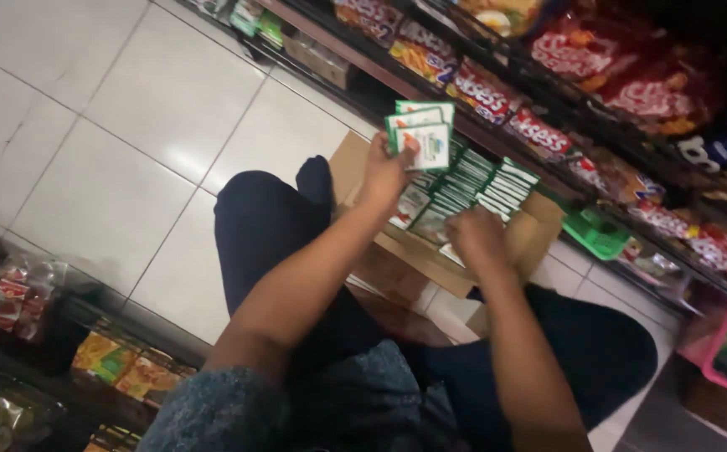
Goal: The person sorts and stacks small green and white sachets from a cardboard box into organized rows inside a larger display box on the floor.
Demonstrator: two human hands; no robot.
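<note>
A few green-and-white sachets [421, 134] are held fanned upright in the closed left hand [384, 172], above the cardboard box [430, 251]. The right hand [478, 238], nearer the packed rows, is lowered there; its fingers' closure cannot be told.

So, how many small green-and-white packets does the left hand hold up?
3 small green-and-white packets show, fanned in the left hand above the brown cardboard box: one front, two behind. More may be hidden.
</note>
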